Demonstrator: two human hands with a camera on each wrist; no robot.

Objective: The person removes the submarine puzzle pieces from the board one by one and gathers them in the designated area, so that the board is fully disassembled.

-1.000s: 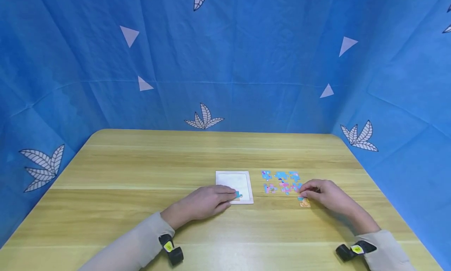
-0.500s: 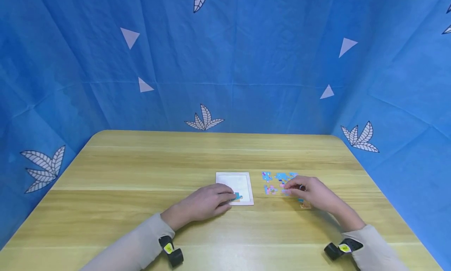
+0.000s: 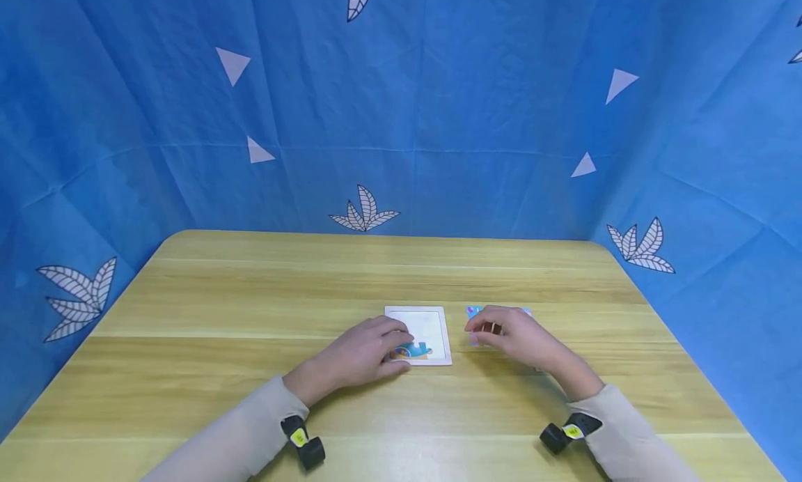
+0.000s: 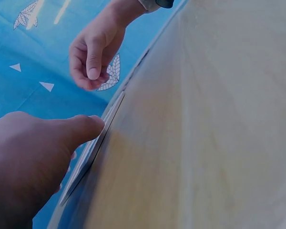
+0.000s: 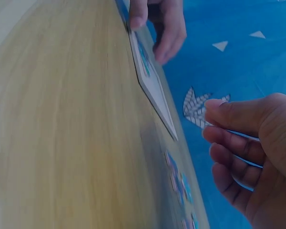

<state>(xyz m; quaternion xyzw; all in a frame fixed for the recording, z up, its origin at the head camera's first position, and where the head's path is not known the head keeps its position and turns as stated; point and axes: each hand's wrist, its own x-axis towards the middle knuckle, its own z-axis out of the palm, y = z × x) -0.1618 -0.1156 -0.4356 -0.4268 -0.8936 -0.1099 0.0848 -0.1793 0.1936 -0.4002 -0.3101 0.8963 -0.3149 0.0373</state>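
My left hand [image 3: 360,351] rests on a flat white puzzle tray [image 3: 432,322], its fingers spread over the left side. The thumb lies near the tray's front edge in the left wrist view. A few joined puzzle pieces, blue and orange [image 3: 415,350], sit in the tray's lower part, partly covered by those fingers. Just right of the tray, my right hand [image 3: 526,341] hovers above the loose puzzle pieces [image 3: 472,309] and hides most of them. Its thumb and forefinger [image 5: 231,142] come close together at the tips; I cannot tell whether a piece is between them.
A light wooden table [image 3: 263,287] carries everything. Behind and beside it hangs a blue cloth [image 3: 401,106] printed with leaves and triangles. In the right wrist view, some loose pieces [image 5: 172,172] lie just past the tray's near corner. Each sleeve bears a black wrist camera [image 3: 310,453].
My right hand has moved left across the loose pieces, from their right end to beside the tray. The left fingers have lifted and drawn back slightly, showing more of the joined pieces.
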